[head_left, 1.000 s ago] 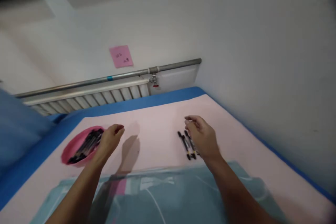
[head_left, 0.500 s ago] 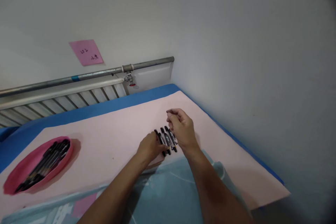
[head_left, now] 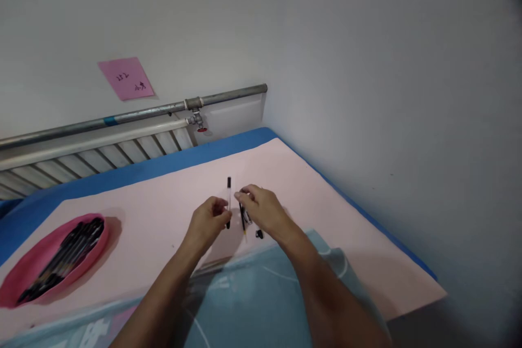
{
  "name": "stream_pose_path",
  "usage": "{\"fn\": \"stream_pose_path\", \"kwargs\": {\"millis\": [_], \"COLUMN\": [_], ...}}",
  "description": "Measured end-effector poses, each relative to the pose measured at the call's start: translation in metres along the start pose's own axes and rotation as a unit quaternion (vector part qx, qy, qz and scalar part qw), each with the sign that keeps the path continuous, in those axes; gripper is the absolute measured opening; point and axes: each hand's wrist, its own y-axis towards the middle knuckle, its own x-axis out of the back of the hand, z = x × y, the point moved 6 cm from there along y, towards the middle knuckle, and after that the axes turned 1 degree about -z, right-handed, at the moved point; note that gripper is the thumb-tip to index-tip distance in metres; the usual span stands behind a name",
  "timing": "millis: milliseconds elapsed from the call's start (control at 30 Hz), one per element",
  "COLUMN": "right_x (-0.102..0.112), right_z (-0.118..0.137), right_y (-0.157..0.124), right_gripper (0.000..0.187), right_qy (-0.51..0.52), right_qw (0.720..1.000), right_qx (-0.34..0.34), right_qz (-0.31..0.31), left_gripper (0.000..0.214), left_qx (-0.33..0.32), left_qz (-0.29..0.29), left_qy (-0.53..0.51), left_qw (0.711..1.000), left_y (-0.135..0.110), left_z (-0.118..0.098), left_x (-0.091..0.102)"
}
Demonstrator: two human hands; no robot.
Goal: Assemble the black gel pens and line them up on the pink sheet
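My left hand pinches a pen with a clear barrel and black ends, held nearly upright above the pink sheet. To its right, my right hand has thumb and fingers drawn together; what they hold, if anything, I cannot make out. Just below those fingertips shows a thin black stick with a yellowish tip, like a pen refill. Whether the right hand touches it is unclear. More pens, partly hidden, lie under the right hand, and their black ends stick out below it.
A pink oval basket full of black pens stands at the left. The pink sheet covers a blue table. Light blue patterned cloth lies at the near edge. Behind are a radiator, a pipe with a valve, and a right-hand wall.
My left hand has lifted a pen away from the row and moved left with it. My right hand has come down and left, over the remaining pens. The view has shifted slightly.
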Motion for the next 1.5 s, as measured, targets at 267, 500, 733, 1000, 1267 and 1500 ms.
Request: {"fn": "stream_pose_path", "kwargs": {"millis": [267, 500, 733, 1000, 1267, 1500], "right_x": [0.019, 0.023, 0.015, -0.042, -0.065, -0.070], "right_z": [-0.004, 0.002, 0.003, 0.027, 0.015, 0.014], "right_y": [0.004, 0.003, 0.001, -0.018, -0.022, -0.022], "right_gripper": [0.025, 0.024, 0.023, 0.016, 0.020, 0.020], "right_qy": [0.003, -0.033, -0.065, -0.115, -0.194, -0.232], "right_qw": [0.992, 0.990, 0.993, 0.982, 0.964, 0.952], "right_qx": [0.000, 0.042, 0.044, 0.121, 0.108, 0.106], "right_qz": [-0.122, -0.133, -0.094, 0.092, 0.143, 0.168], "left_gripper": [0.015, 0.014, 0.016, 0.017, 0.014, 0.015], "left_qx": [-0.056, 0.014, 0.102, 0.107, 0.123, 0.094], "left_qz": [0.039, 0.047, 0.075, 0.027, 0.006, 0.017], "left_qy": [0.165, 0.240, 0.094, -0.385, -0.532, -0.481], "left_qw": [0.984, 0.969, 0.987, 0.916, 0.838, 0.872], "left_y": [-0.004, 0.008, 0.004, 0.007, 0.006, 0.009], "left_z": [-0.018, 0.008, 0.020, 0.026, 0.041, 0.042], "left_x": [-0.031, -0.038, 0.003, 0.047, 0.044, 0.051]}}
